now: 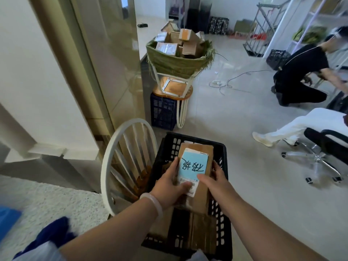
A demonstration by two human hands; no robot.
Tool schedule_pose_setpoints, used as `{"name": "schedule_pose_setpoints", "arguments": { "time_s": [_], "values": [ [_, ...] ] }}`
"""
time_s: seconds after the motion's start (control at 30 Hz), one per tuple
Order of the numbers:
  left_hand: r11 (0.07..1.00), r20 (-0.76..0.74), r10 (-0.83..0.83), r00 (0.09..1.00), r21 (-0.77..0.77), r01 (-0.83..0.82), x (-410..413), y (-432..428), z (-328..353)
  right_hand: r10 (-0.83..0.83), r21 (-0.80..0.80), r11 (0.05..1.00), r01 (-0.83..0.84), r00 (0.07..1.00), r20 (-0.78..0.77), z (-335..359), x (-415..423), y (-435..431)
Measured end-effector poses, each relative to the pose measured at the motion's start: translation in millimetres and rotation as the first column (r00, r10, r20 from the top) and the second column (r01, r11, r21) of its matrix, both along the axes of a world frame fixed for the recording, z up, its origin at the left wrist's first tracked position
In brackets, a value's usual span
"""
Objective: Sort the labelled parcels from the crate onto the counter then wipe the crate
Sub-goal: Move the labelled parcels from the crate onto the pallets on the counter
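**Both hands on a parcel over the crate**

The counter (148,34) is running away along the far left. A green basket (175,63) heaped with boxes is sitting just beside its near end. Closer in, a white chair (105,166) is standing with its hooped back just beside the left edge of the black crate (224,157).

More cardboard is lying flat in the crate, towards its near edge. The parcel (206,153), a flat brown box, is being held over the crate's far half, its far end reaching towards the far edge.

The left hand (169,187) is gripping the parcel's left edge, fingers curling round it and thumb pressing on the barcode strip. The right hand (216,181) is clamping the right edge, thumb lying across the near end.

A blue label (194,163) with black handwriting is facing up between the two hands. A pale bracelet (156,202) is sitting on the left wrist.
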State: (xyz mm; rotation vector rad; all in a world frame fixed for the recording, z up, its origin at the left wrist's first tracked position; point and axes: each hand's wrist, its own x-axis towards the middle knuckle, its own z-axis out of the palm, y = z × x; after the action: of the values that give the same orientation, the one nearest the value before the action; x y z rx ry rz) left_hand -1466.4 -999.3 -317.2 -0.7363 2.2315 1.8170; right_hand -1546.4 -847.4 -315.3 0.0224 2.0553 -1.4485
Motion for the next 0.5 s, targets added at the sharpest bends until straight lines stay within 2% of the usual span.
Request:
{"name": "schedule_pose_setpoints", "arguments": {
  "time_s": [0.1, 0.23, 0.33, 0.4, 0.5],
  "values": [
    [0.999, -0.050, -0.007, 0.999, -0.031, 0.006, 2, -3, 13, -0.017, 0.010, 1.000, 0.017, 0.999, -0.038, 5, -5, -9],
    [0.997, -0.067, 0.069, 0.995, 0.031, -0.067, 3, -15, 25, -0.072, -0.057, 0.996, 0.072, 0.997, 0.005, 8, -9, -16],
    [0.993, -0.017, 0.076, 0.997, 0.095, -0.074, 7, -26, 27, -0.055, -0.097, 0.993, 0.060, 0.997, 0.055, 10, -7, -22],
    [0.996, -0.002, 0.043, 0.999, 0.075, -0.043, 10, -31, 28, -0.019, -0.060, 0.998, 0.020, 1.000, 0.021, 15, -7, -25],
    [0.999, 0.007, -0.034, 0.999, -0.005, 0.034, 14, -42, 31, -0.005, 0.043, 0.999, 0.010, 0.994, -0.107, 25, -16, -24]
  ]
}}
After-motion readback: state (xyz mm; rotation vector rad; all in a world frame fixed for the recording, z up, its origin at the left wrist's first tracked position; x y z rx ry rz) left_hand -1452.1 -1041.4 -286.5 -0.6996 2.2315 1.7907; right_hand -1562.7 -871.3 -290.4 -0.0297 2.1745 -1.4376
